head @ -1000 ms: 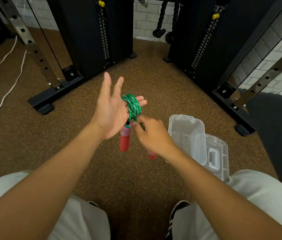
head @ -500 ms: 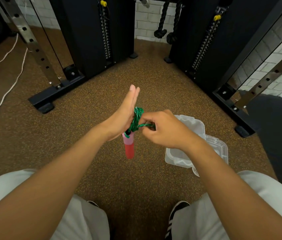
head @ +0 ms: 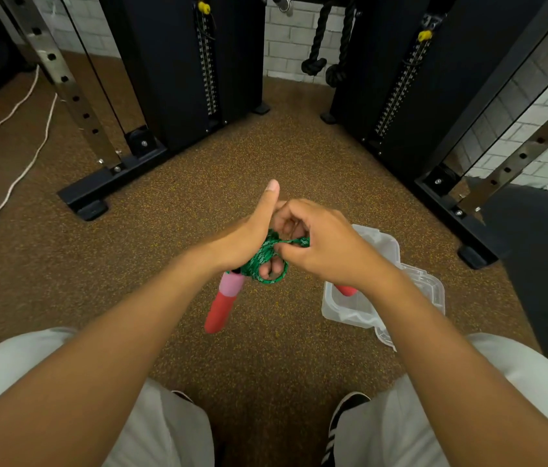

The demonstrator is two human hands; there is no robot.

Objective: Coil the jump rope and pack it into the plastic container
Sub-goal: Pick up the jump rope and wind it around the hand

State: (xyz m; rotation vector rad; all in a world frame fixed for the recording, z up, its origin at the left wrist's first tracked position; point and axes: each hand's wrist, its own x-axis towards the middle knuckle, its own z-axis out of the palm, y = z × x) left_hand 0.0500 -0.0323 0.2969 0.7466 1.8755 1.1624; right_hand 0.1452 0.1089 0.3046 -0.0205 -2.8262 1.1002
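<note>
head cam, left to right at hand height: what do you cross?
white cord → left rack foot → red handle → green rope coil → right hand → plastic container → right rack foot

Left hand (head: pixel 249 237): edge-on, thumb up, fingers extended (mostly hidden).
Right hand (head: pixel 326 251): fingers curled, pinching the green rope (head: pixel 266 257) beside the left palm.

This is a gym. Two black weight stacks (head: pixel 207 62) with yellow selector pins (head: pixel 204 7) stand at the far side, flanked by perforated steel uprights (head: pixel 63 79). Thick knotted ropes (head: pixel 319 45) hang before a white brick wall (head: pixel 286 38), above speckled rubber flooring (head: pixel 266 156).
</note>
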